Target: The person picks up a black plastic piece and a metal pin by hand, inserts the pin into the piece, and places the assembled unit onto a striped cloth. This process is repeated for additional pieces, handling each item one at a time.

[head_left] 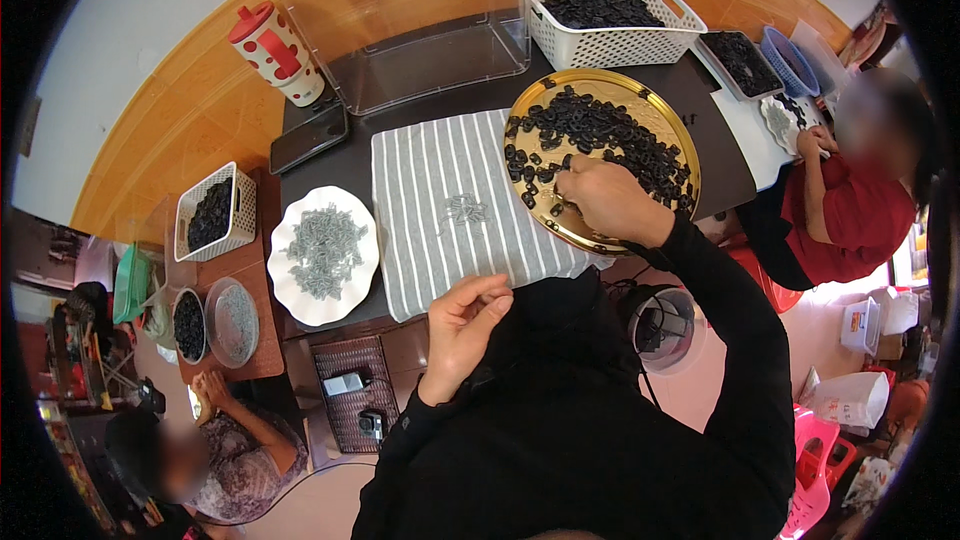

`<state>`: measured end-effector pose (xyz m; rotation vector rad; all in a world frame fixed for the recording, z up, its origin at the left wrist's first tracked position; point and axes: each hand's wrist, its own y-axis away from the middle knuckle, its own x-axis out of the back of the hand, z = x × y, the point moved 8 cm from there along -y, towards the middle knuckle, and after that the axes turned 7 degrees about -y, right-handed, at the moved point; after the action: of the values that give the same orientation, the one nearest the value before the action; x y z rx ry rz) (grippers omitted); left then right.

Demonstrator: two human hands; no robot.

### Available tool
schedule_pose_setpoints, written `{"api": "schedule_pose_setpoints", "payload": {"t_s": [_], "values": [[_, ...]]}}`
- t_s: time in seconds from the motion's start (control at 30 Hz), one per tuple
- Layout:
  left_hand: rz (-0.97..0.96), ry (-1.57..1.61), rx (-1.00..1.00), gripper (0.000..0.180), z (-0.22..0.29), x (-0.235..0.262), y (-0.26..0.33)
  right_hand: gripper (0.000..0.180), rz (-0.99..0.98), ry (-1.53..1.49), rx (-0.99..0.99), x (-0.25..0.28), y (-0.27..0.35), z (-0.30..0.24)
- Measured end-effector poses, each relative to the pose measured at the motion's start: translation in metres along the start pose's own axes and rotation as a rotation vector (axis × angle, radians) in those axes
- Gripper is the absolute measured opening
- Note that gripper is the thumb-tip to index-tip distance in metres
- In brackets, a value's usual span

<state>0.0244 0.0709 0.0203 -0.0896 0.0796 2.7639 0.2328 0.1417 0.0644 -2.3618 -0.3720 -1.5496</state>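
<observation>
My right hand (610,198) reaches over a round gold tray (560,83) holding a pile of small black plastic pieces (610,135). Its fingertips are pinched together among the loose pieces at the tray's left side, closed on a small black piece. My left hand (465,330) hovers at the near edge of a grey-and-white striped cloth (425,210). Its fingers are curled in towards the thumb; whatever lies between them is hidden. A small heap of clear plastic pieces (465,210) rests on the cloth. Left of it, a white scalloped plate (290,295) carries many similar pieces.
Behind the tray stands a white basket (620,43) of black pieces, beside a clear plastic box (400,70). A spotted tumbler (280,55) and a phone (310,140) are at the back left. One person (850,180) works at right, another (240,440) at lower left.
</observation>
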Motion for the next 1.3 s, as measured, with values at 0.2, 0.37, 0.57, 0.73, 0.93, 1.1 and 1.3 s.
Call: {"api": "schedule_pose_setpoints", "payload": {"t_s": [0.2, 0.37, 0.57, 0.73, 0.93, 1.1, 1.3], "values": [[0.019, 0.04, -0.057, 0.025, 0.007, -0.013, -0.002, 0.008, 0.058, -0.725, 0.084, 0.009, 0.034, -0.067], [-0.004, 0.142, -0.131, 0.021, 0.01, -0.013, -0.003, 0.01, 0.286, -0.824, 0.138, -0.013, 0.054, -0.097], [-0.009, 0.239, -0.076, 0.019, 0.003, -0.007, -0.006, 0.008, 0.391, -0.966, 0.047, -0.019, 0.055, -0.094], [0.01, 0.272, -0.063, 0.016, 0.002, 0.001, -0.006, 0.004, 0.383, -0.669, -0.007, 0.007, 0.05, -0.053], [0.132, 0.332, -0.037, 0.014, 0.002, 0.019, -0.006, 0.004, 0.317, -0.317, -0.109, 0.024, 0.048, -0.009], [0.118, 0.295, -0.025, 0.015, -0.006, 0.022, -0.008, 0.009, 0.253, -0.268, -0.014, -0.002, 0.028, -0.029], [0.153, 0.241, -0.1, 0.02, -0.003, 0.031, -0.005, 0.009, 0.233, -0.142, 0.002, -0.016, 0.011, -0.033]]}}
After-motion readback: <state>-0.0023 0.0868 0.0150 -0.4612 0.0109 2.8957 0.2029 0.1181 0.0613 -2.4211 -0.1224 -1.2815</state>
